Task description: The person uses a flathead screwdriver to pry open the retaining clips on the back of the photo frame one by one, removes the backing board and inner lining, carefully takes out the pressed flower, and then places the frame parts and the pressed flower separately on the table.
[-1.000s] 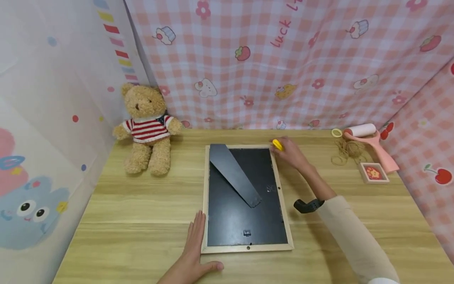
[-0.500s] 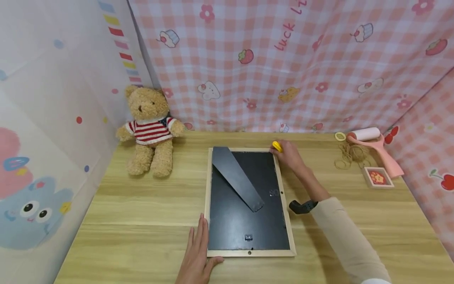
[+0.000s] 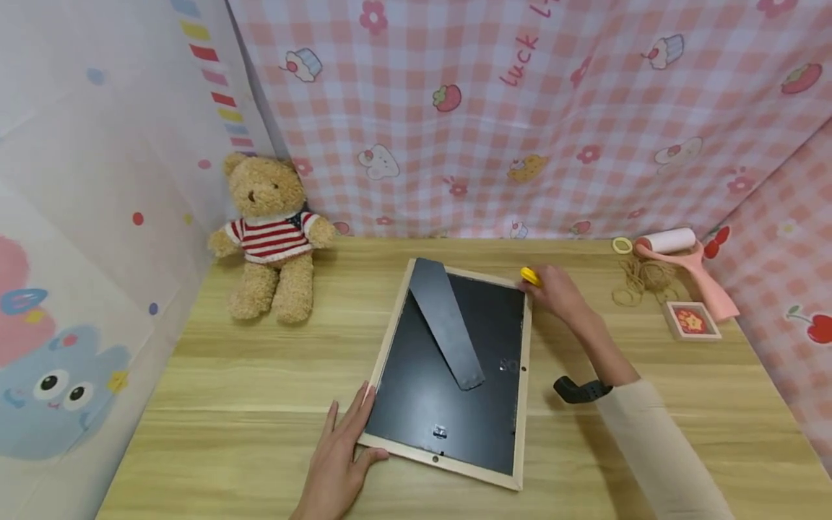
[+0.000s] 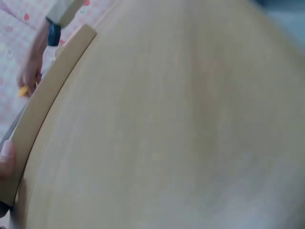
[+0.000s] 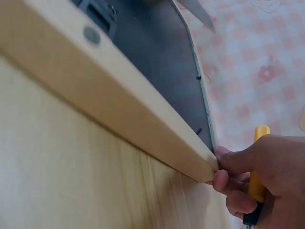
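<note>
A picture frame (image 3: 477,473) lies face down on the table, turned at an angle, with its black backing board (image 3: 497,321) and grey easel stand (image 3: 448,325) showing. My left hand (image 3: 334,462) touches its lower left corner, fingers straight along the side and thumb at the bottom edge. At the upper right corner, my right hand (image 3: 560,292) pinches the wood between thumb and forefinger. Tucked in that same hand is a yellow-handled screwdriver (image 5: 256,186), its black collar and a bit of metal shaft visible in the right wrist view.
A teddy bear (image 3: 266,238) sits at the back left. Toward the back right are a pink-handled lint roller (image 3: 705,282), twine (image 3: 650,278), a yellow ring (image 3: 622,245) and a small star-pattern box frame (image 3: 692,321). Patterned cloth (image 3: 455,130) hangs behind the table.
The picture frame has turned clockwise on the table: its top swung right, its bottom left. My right hand moved right with the corner, and my left hand shifted left.
</note>
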`<move>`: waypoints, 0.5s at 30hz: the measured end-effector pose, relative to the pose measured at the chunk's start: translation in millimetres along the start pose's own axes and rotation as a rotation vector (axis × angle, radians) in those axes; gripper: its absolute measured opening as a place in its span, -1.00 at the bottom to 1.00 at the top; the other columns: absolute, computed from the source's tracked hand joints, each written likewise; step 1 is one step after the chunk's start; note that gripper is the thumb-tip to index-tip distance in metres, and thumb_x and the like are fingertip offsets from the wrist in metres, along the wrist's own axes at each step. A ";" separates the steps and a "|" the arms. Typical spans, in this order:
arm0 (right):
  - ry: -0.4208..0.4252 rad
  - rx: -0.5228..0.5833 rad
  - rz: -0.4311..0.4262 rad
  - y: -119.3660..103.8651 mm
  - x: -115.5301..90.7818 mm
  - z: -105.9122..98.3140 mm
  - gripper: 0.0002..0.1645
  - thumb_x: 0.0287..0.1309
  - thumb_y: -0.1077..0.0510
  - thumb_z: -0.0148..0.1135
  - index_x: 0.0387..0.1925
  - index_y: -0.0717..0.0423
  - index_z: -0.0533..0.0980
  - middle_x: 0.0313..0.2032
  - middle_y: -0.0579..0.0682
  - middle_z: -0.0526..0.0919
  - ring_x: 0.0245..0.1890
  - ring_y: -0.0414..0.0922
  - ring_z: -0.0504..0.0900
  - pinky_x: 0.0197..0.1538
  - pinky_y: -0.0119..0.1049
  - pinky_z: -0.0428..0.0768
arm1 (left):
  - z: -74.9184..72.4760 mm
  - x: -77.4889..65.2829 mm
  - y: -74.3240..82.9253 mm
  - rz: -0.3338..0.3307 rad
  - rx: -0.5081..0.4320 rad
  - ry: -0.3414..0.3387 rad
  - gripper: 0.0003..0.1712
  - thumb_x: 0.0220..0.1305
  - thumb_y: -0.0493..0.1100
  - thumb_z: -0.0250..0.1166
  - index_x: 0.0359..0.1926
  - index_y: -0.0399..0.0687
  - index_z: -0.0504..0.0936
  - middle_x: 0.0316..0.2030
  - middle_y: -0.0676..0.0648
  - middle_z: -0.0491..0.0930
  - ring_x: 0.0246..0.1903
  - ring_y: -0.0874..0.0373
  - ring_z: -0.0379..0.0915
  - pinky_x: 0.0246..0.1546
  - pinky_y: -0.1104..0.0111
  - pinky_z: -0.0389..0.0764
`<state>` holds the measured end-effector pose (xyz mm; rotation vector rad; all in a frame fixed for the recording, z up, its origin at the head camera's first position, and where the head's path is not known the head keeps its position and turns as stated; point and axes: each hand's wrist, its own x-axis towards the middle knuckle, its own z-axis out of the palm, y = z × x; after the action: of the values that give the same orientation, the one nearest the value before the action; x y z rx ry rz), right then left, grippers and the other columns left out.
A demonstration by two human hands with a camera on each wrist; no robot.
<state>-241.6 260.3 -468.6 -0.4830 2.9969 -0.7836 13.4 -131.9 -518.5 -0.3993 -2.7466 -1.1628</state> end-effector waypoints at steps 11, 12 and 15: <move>0.006 0.069 0.034 19.3 -49.8 -17.9 -0.71 0.38 0.30 0.44 -0.45 0.28 0.54 -0.54 0.04 0.51 -0.47 -0.08 0.42 -0.31 -0.20 0.39 | -23.0 41.4 -23.6 -0.050 0.041 0.015 -0.16 0.26 -0.20 0.51 0.56 -0.17 0.52 0.55 -0.38 0.42 0.58 -0.36 0.30 0.62 -0.33 0.09; 0.006 0.074 0.048 19.7 -54.3 -18.6 -0.72 0.38 0.30 0.44 -0.45 0.28 0.54 -0.54 0.03 0.51 -0.47 -0.08 0.41 -0.31 -0.21 0.39 | -25.0 46.1 -26.5 -0.055 0.032 0.020 -0.18 0.28 -0.22 0.50 0.55 -0.20 0.52 0.55 -0.40 0.42 0.57 -0.38 0.30 0.62 -0.34 0.09; -0.008 0.077 0.090 20.3 -67.5 -20.2 -0.70 0.39 0.26 0.44 -0.45 0.28 0.54 -0.54 0.01 0.48 -0.48 -0.09 0.40 -0.33 -0.23 0.38 | -27.4 60.4 -35.7 -0.064 -0.005 0.078 -0.22 0.30 -0.27 0.49 0.52 -0.30 0.52 0.51 -0.48 0.42 0.54 -0.45 0.31 0.61 -0.37 0.09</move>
<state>-184.9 306.7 -465.5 -0.3453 2.9438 -0.8841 -54.2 -164.0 -510.5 -0.2619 -2.7086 -1.1739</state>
